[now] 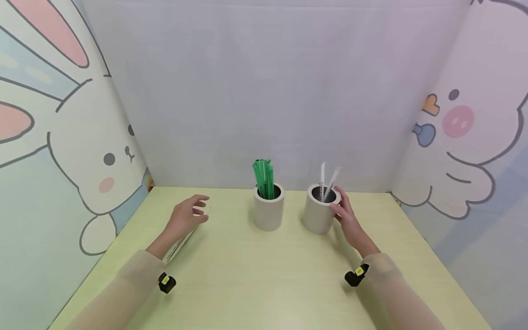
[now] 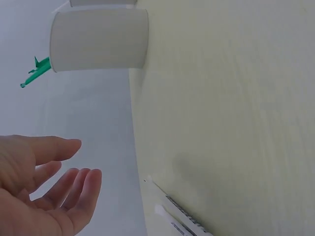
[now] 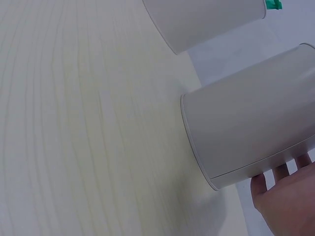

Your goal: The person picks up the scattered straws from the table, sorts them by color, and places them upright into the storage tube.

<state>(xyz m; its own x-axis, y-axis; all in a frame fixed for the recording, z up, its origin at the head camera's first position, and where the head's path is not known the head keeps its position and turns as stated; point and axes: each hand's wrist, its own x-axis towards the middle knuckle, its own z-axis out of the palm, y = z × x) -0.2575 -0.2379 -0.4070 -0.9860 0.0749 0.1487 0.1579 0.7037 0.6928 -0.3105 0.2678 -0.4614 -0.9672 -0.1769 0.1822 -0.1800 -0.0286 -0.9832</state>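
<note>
My left hand (image 1: 189, 216) hovers at the left, its fingers loosely bent and the thumb apart from them, holding nothing. Beneath it on the table lie slim white printed sticks (image 1: 177, 246); the left wrist view shows their narrow tips (image 2: 160, 210) below the hand. On the right, my right hand (image 1: 348, 220) holds the side of a round off-white cup (image 1: 317, 217), thumb in front and fingers round the outer side near the rim. Two white sticks (image 1: 322, 176) stand in this cup, leaning apart. In the right wrist view, fingertips (image 3: 258, 186) meet the cup's wall.
A matching off-white cup (image 1: 269, 217) stands left of the held one, with a bundle of green sticks (image 1: 264, 176) upright in it. Behind the pale wood table (image 1: 247, 284) hangs a plain cloth (image 1: 264, 91). Cartoon-printed cloths close in both sides.
</note>
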